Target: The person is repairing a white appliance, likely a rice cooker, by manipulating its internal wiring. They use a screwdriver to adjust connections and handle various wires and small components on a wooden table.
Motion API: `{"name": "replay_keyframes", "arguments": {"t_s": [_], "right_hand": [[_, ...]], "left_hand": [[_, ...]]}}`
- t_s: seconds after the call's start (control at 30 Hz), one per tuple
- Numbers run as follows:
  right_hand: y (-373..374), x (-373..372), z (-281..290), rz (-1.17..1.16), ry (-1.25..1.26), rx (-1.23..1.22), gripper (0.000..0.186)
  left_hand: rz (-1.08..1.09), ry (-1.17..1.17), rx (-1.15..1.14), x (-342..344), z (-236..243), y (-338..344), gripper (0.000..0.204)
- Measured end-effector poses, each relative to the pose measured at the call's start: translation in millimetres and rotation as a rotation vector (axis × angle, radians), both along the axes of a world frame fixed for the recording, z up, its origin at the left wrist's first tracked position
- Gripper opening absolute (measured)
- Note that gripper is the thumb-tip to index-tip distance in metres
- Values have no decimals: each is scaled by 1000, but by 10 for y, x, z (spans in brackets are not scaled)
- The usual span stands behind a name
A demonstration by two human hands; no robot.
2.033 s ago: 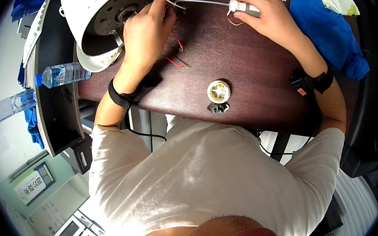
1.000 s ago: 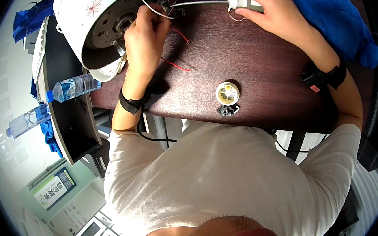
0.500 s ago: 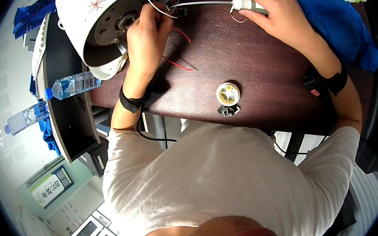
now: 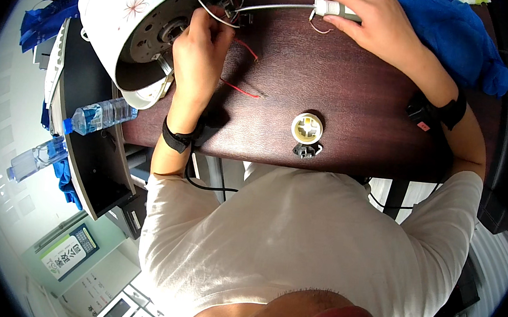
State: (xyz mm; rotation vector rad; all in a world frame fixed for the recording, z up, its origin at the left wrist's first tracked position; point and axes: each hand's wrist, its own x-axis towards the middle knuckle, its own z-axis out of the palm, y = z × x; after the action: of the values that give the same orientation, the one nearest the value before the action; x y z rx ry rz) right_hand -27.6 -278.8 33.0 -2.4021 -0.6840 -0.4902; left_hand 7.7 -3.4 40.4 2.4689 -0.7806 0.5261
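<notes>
A white flower-patterned appliance lies on its side at the upper left, its metal underside exposed, with white wires and small parts. My left hand is closed at that underside among the wires; what its fingertips hold is hidden. Two red wires trail beside it. My right hand grips a white-and-grey handled tool, whose long pale shaft reaches into the wiring near my left fingers. A round cream plastic part sits near the desk's front edge, beside a small black part.
The dark wooden desk has a blue cloth at the right. Two plastic bottles lie at the left by a dark shelf unit. A blue bag is behind the appliance.
The whole view has shifted slightly right and down since two seconds ago. Both hands stay in nearly the same places, with the same grip on the tool.
</notes>
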Motion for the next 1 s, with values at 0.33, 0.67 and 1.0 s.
{"name": "replay_keyframes", "arguments": {"t_s": [0.33,0.67,1.0], "right_hand": [[1,-8,-18,-40,-192,-187,28],[-25,22,-24,2,-236,-132,26],[-18,39,-50,50,-231,-21,20]], "left_hand": [[14,44,-16,-5,33,-1,17],[29,35,-6,6,28,-6,16],[48,62,-7,16,22,17,18]]}}
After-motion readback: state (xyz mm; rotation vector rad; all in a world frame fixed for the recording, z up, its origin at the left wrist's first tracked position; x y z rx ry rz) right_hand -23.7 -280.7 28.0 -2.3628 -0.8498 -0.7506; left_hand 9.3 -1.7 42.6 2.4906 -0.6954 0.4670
